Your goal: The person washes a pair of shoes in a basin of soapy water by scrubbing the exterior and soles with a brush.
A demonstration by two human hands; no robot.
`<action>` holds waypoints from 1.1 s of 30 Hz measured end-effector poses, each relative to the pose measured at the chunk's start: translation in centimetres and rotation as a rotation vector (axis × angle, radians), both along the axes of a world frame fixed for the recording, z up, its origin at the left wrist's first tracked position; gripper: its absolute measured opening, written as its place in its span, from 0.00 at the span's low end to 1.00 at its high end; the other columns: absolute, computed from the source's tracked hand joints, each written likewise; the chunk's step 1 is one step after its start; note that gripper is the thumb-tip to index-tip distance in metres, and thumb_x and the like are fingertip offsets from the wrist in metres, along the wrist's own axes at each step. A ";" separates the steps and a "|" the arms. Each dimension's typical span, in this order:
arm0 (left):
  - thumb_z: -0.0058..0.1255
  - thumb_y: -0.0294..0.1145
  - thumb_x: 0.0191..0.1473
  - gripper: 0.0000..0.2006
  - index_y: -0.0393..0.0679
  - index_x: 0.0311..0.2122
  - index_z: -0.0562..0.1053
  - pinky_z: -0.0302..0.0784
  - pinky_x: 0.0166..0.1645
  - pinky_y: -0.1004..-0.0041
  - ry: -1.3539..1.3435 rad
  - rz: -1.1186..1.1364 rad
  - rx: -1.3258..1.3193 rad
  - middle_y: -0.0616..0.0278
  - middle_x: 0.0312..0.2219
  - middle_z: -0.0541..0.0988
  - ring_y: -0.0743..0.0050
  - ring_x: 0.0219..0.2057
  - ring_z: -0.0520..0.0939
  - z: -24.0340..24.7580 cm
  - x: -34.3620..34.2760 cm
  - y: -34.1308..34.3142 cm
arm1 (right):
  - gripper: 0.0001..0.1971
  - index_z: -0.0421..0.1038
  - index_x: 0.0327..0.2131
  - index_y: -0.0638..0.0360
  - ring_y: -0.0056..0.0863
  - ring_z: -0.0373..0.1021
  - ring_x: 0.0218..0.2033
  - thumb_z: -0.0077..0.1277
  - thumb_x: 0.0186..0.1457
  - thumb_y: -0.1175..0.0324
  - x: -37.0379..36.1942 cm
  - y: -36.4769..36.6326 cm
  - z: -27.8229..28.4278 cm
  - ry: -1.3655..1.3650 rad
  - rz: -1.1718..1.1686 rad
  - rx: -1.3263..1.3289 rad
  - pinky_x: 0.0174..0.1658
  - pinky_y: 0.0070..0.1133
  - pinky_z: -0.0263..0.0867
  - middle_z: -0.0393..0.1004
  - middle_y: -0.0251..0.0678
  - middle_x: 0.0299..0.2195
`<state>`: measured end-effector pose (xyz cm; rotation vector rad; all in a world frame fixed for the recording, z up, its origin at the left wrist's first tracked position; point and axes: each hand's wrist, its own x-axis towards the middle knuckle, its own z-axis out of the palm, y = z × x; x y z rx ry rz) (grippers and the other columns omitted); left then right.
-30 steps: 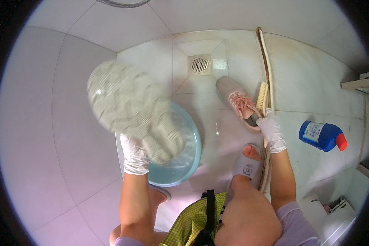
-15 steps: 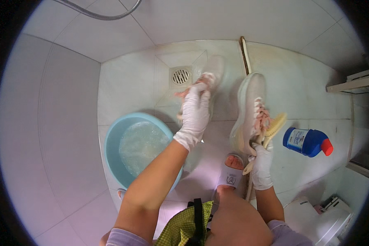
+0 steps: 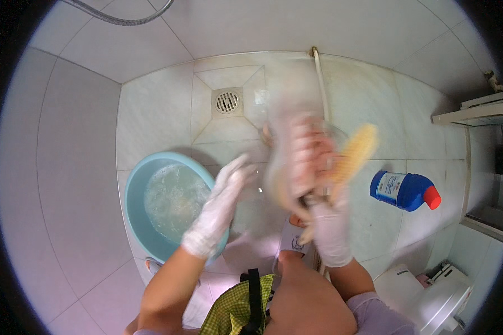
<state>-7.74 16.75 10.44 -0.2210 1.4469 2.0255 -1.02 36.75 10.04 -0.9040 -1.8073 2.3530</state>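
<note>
My right hand (image 3: 331, 230), in a white glove, grips a pale sneaker (image 3: 303, 159) with pink laces by its heel end. A yellow-bristled scrub brush (image 3: 356, 153) is held in the same hand, alongside the shoe. Motion smears both the shoe and the brush. Also gloved, my left hand (image 3: 221, 206) is over the right rim of a light blue basin (image 3: 137, 223), fingers stretched out and nothing visible in them. Cloudy, foamy water fills the basin. The second sneaker cannot be made out clearly; the blurred one may cover it.
A blue bottle (image 3: 405, 190) with a red cap lies on the tiled floor at right. The floor drain (image 3: 227, 102) is at the far left of centre. A raised strip (image 3: 321, 84) crosses the floor. Slippers (image 3: 290, 237) are on my feet; a shower hose (image 3: 123, 21) hangs above.
My left hand has let go of the other sneaker and drawn back toward the basin. My right hand has swung its sneaker and brush to the left. The view has shifted slightly.
</note>
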 end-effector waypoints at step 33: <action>0.51 0.33 0.55 0.16 0.36 0.46 0.68 0.72 0.44 0.69 -0.591 1.208 -0.007 0.54 0.42 0.74 0.63 0.42 0.74 -5.7 10.0 -17.6 | 0.19 0.62 0.53 0.63 0.43 0.74 0.34 0.40 0.59 0.68 -5.1 -20.8 -5.4 0.367 1.180 0.902 0.37 0.34 0.69 0.74 0.50 0.36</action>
